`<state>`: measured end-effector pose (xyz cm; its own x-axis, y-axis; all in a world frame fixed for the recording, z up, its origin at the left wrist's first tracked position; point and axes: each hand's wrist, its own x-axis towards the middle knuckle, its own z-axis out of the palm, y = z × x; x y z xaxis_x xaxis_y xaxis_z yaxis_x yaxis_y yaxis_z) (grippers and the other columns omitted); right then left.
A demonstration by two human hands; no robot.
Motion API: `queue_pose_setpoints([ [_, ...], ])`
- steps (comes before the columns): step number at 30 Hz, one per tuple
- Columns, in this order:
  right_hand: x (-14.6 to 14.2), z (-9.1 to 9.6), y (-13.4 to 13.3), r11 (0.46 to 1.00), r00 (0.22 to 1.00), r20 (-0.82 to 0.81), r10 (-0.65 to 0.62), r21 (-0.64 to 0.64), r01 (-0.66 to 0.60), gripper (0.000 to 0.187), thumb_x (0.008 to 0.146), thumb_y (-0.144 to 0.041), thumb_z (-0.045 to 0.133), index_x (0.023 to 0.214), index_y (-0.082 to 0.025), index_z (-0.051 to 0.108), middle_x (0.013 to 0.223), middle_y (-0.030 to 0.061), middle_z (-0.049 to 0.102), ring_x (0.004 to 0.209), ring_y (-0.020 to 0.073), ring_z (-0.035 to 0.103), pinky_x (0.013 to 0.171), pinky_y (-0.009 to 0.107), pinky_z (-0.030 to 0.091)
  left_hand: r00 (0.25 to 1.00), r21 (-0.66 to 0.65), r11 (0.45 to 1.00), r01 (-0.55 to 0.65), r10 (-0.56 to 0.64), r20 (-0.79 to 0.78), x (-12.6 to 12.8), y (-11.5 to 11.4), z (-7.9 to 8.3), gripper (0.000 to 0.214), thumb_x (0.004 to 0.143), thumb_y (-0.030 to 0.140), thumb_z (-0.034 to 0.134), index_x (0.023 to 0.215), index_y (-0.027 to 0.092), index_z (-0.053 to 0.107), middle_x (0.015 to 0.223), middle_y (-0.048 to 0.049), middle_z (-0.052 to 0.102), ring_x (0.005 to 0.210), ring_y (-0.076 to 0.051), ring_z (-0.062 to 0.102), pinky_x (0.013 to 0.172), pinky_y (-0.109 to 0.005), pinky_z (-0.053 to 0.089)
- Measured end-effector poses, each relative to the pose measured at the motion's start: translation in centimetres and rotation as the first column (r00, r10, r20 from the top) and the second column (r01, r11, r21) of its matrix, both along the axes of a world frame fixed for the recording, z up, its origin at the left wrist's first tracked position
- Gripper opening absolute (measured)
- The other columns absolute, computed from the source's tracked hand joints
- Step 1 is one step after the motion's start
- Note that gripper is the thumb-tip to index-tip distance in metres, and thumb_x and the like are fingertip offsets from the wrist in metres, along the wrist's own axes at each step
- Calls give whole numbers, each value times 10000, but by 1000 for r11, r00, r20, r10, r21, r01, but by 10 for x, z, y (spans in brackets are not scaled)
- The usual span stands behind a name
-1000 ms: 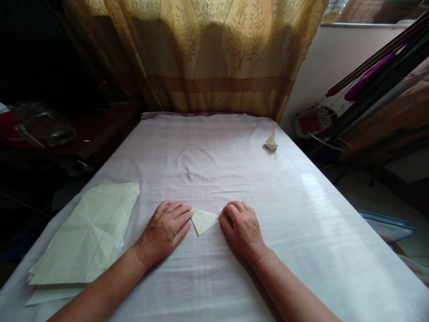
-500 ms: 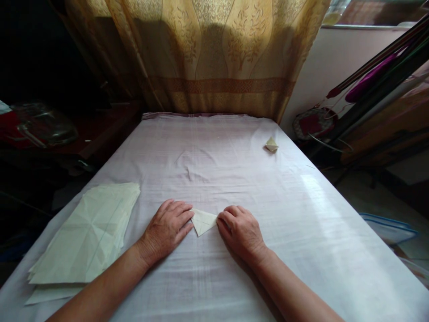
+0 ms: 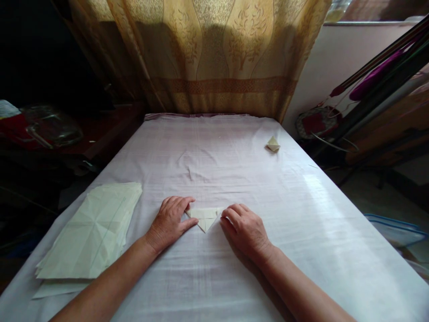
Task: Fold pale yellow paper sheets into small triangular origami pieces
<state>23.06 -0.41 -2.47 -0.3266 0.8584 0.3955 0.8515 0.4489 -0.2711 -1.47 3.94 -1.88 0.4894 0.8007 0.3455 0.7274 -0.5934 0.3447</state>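
A small piece of pale folded paper (image 3: 206,215) lies flat in front of me, its long edge away from me and its point towards me. My left hand (image 3: 170,219) is at its left corner, thumb along the lower left edge and bent fingers by the upper edge, holding it between them. At the right corner, my right hand (image 3: 244,226) pinches the paper between thumb and curled fingers; the fingertips partly hide that corner. Fold lines cross the paper's upper face.
A stack of creased pale paper sheets (image 3: 90,232) lies left of my left forearm. Far right on the white cloth (image 3: 301,250) sits a small folded paper shape (image 3: 273,144). A patterned gold curtain (image 3: 217,53) hangs behind the far edge. A glass jar (image 3: 53,127) stands at left.
The folded paper has turned so its long edge lies level and its point faces me. My left thumb and fingers have spread apart around its left corner. My right hand stays at the right corner.
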Motion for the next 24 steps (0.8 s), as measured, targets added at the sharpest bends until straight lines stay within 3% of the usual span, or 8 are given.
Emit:
queue_pose_setpoints([
  [5,-1,3,-3,999,1000,-10,8,-39,-8,176,941,-166,524,1006,-216,679,948,61,677,842,200,583,741,295,465,997,27,997,-74,74,7,13,-13,1,370,796,311,764,1105,230,578,818,16,654,830,-209,601,825,-365,419],
  [14,-5,4,2,994,994,104,-20,-101,30,148,927,-164,551,978,-214,681,955,67,658,843,202,562,731,293,449,997,19,998,-54,53,51,9,-13,-2,239,876,199,642,1104,233,579,826,16,677,842,-194,621,887,-381,405],
  [19,-10,11,10,976,977,205,-54,-195,95,154,960,-202,520,957,-211,674,922,55,644,823,184,567,707,274,403,997,12,998,-56,55,45,9,-12,-2,234,858,180,657,1081,227,602,816,17,682,836,-193,624,854,-362,417],
  [24,-15,16,19,950,961,266,-71,-276,146,216,990,-250,471,1108,-240,652,923,42,636,784,163,579,674,264,363,998,26,998,-49,47,51,9,-11,-3,218,856,171,658,1065,221,621,811,17,677,821,-193,622,843,-356,421],
])
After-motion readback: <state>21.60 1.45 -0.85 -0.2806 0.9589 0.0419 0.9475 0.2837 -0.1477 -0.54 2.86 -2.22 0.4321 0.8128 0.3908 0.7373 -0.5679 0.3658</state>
